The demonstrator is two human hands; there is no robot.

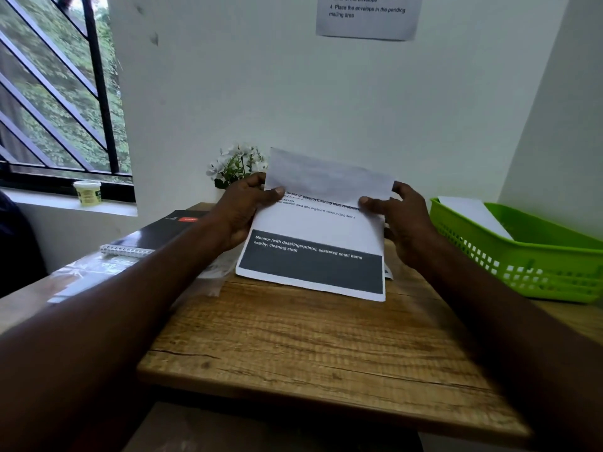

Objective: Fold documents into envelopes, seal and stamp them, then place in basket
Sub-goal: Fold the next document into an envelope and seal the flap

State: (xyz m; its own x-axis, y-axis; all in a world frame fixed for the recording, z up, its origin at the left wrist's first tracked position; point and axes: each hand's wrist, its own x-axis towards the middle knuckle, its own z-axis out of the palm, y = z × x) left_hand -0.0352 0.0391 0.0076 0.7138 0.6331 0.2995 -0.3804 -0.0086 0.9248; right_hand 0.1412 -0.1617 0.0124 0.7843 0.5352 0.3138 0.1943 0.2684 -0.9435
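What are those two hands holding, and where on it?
A printed document: left hand and right hand pinch its side edges where the top is folded over.

The sheet (313, 252) between both hands is plain matt paper with a flat dark printed band. Under the hands, the table (293, 337) is rough-grained wood, cracked in spots. Right of the right hand (404, 223) there's a green plastic basket (522, 265), slightly shiny. Left of the left hand (241, 210): a glossy black book (163, 230) and crinkly clear plastic wrap (88, 272).
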